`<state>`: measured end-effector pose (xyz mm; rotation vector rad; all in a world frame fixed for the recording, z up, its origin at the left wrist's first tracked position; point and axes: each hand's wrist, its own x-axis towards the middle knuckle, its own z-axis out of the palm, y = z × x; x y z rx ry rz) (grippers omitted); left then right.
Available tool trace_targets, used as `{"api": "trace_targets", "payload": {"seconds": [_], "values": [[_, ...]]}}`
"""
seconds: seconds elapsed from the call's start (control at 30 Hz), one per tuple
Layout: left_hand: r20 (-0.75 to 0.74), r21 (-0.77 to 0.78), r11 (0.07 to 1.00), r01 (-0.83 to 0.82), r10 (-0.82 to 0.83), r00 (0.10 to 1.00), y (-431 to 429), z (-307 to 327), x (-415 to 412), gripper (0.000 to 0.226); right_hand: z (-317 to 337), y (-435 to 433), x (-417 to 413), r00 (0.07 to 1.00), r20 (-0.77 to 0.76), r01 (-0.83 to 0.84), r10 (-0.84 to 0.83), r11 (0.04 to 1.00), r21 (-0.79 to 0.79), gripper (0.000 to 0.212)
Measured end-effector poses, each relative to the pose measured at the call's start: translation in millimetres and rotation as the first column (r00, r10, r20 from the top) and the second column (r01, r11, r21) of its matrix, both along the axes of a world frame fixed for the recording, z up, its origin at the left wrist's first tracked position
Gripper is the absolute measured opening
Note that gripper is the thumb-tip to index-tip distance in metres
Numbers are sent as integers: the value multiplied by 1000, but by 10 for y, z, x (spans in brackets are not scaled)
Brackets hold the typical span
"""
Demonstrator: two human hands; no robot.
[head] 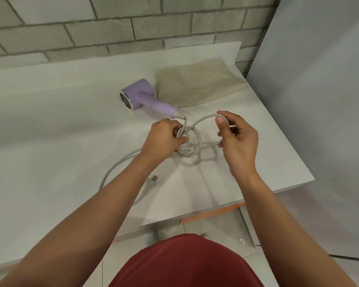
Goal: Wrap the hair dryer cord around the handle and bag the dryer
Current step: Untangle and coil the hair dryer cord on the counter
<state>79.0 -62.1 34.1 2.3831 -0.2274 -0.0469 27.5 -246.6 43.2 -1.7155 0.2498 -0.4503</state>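
Red clothing (184,264) fills the bottom of the head view, and both forearms reach out from it over the white table (50,121).

Left hand (164,139): its grip is closed around a small bundle of coils in the grey cord (192,146), held just above the table near its middle. Right hand (236,139): thumb and fingers pinch a larger loop of the same cord, drawn out to the right of the bundle. The coils appear gathered in the hands, not laid around the handle.

Hair dryer (139,96): lilac, lying on its side toward the table's far edge, the handle pointing at the hands and the cord leaving its tip straight into the left grip. Bag (197,83): beige, flat, just beyond the dryer toward the far right corner, touching or nearly touching the dryer body; its opening cannot be made out.

Plug (151,184): lying loose on the table close to the near edge, beside the left forearm. A long slack run of cord curves out to the left before returning under that arm.

Risks, as judged:
- The short, taut stretch between handle tip and left grip means any pull could drag or roll the dryer.
- The crossed loops could tighten into a knot if the right hand draws its loop through.
- The slack run could catch under the left forearm, or the plug could slide off the near edge and yank the coils.
- Coils formed off the handle may spring open on release.
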Motion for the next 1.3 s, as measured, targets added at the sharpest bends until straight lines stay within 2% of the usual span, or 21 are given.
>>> {"api": "trace_targets", "payload": {"seconds": [0.1, 0.17, 0.2, 0.27, 0.3, 0.33, 0.4, 0.47, 0.67, 0.73, 0.83, 0.93, 1.0, 1.13, 1.3], "values": [[30, 71, 997, -14, 12, 999, 2, 13, 49, 17, -68, -83, -9, 996, -93, -8, 10, 1000, 23, 11], [46, 136, 990, -42, 36, 998, 26, 29, 67, 14, -138, -203, 11, 977, -207, -69, 40, 989, -134, 11], [60, 166, 985, -48, 38, 997, 34, 39, 76, 13, -164, -260, 11, 961, -273, -137, 54, 945, -296, 14], [90, 205, 978, -41, 23, 996, 53, 49, 115, 14, -185, -282, -9, 937, -345, -269, 50, 733, -625, 33], [96, 211, 977, -33, 13, 995, 63, 55, 136, 15, -178, -248, -15, 943, -326, -287, 60, 639, -714, 42], [98, 211, 977, -24, 4, 995, 68, 61, 153, 14, -142, -181, -23, 956, -281, -275, 84, 591, -759, 49], [93, 211, 977, 0, -20, 995, 74, 69, 174, 12, -84, -32, -13, 973, -180, -232, 147, 548, -804, 54], [96, 217, 976, 22, -43, 994, 71, 84, 175, 13, -45, 108, 22, 972, -137, -218, 191, 515, -829, 50], [132, 178, 983, 36, -60, 989, 141, 115, 155, 20, -26, 280, 188, 958, -201, -270, 203, 415, -869, 25], [138, 181, 983, 35, -61, 989, 174, 132, 135, 24, -23, 272, 226, 963, -178, -254, 203, 457, -853, 22], [109, 157, 986, 64, -81, 991, 237, 126, 138, 29, 4, 235, 236, 975, -123, -211, 183, 611, -763, 19], [81, 155, 982, 106, -120, 989, 313, 78, 131, 34, 104, 138, 269, 995, -29, -91, 91, 810, -579, 16], [67, 135, 984, 117, -127, 990, 313, 37, 104, 36, 210, 49, 296, 999, -25, -42, 34, 903, -428, 14], [37, -63, 997, 48, -45, 998, 281, 47, 118, 30, 267, -61, 296, 998, -67, -39, 17, 936, -350, 12], [48, -108, 992, 59, -54, 997, 297, 117, 199, 28, 208, -149, 275, 986, -167, -57, 2, 945, -323, 13]]}}
